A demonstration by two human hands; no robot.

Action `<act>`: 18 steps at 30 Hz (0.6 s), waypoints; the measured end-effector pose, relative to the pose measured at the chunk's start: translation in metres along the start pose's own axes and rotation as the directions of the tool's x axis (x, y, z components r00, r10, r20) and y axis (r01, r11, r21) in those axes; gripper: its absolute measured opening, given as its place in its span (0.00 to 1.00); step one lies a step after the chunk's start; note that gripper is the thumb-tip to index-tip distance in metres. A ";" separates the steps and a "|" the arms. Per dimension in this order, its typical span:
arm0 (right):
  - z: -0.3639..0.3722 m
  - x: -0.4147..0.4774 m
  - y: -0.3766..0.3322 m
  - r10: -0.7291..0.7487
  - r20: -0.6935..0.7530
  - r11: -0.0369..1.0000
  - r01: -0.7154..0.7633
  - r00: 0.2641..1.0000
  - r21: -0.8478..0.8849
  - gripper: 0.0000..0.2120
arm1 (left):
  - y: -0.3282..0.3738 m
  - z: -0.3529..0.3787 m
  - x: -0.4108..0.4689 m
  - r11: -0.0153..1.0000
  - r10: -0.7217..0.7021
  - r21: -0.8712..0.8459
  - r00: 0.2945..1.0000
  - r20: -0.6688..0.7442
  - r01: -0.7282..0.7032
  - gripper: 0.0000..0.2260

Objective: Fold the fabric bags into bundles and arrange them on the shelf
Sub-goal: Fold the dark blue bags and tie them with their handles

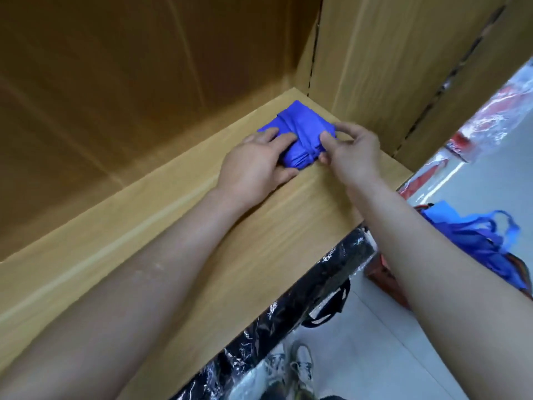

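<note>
Seemingly, bundle [300,131] pinched between left grip [253,166], right grip [354,151]

Bundle [301,131] on shelf [259,226], rear right corner — left hand [253,166] left, right hand [354,151] right.

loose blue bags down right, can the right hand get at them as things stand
Probably yes: the loose blue bags lie below the shelf beside the right forearm, nothing between. But the right hand pinches the blue bundle and must let go first.

Matt cloth on smooth wood-look board

Blue bundle [300,134]: soft matt cloth, creased. Shelf [202,241]: pale, smooth wood-grain finish. Wrapping [302,290] beneath: glossy, crinkled plastic.
</note>
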State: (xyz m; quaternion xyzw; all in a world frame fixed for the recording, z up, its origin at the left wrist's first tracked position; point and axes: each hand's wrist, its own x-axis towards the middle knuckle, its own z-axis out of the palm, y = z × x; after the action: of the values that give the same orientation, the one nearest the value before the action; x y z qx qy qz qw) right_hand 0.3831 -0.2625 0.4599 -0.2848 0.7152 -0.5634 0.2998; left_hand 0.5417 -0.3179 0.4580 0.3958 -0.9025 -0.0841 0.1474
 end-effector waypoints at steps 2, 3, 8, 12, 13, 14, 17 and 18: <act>0.003 0.012 0.002 -0.032 0.002 0.997 0.032 0.999 -0.066 0.18 | 0.000 0.004 0.022 1.000 0.003 0.027 1.000 -0.025 -0.003 0.26; 0.004 0.017 0.003 -0.042 0.018 0.994 0.043 0.999 -0.102 0.23 | -0.001 0.005 0.032 0.999 -0.005 0.041 1.000 -0.025 0.006 0.25; -0.010 0.025 0.002 -0.047 0.119 0.963 0.077 0.992 -0.257 0.25 | -0.005 0.011 0.066 0.990 -0.116 0.086 0.993 0.018 0.114 0.27; -0.044 0.010 0.001 -0.050 0.256 0.943 0.130 0.965 -0.306 0.21 | -0.006 0.015 0.067 0.986 -0.138 0.094 0.990 0.033 0.134 0.27; -0.055 0.003 0.001 -0.061 0.293 0.946 0.149 0.954 -0.288 0.18 | -0.003 0.013 0.067 0.985 -0.146 0.104 0.988 0.040 0.141 0.27; -0.069 -0.005 0.000 -0.076 0.323 0.949 0.168 0.943 -0.268 0.16 | 0.001 0.009 0.065 0.982 -0.156 0.117 0.987 0.045 0.150 0.28; -0.119 -0.027 -0.002 -0.096 0.414 0.947 0.211 0.905 -0.243 0.10 | 0.028 -0.009 0.050 0.977 -0.177 0.116 0.983 -0.041 0.180 0.25; -0.139 -0.033 -0.001 -0.077 0.443 0.955 0.193 0.893 -0.224 0.09 | 0.042 -0.016 0.041 0.981 -0.158 0.096 0.983 -0.098 0.167 0.21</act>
State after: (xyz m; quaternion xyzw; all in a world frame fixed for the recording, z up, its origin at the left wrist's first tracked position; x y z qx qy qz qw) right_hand 0.3011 -0.1495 0.4904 -0.4882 0.6779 -0.4070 0.3695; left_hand 0.4912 -0.3205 0.4926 0.4788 -0.8627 -0.0311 0.1600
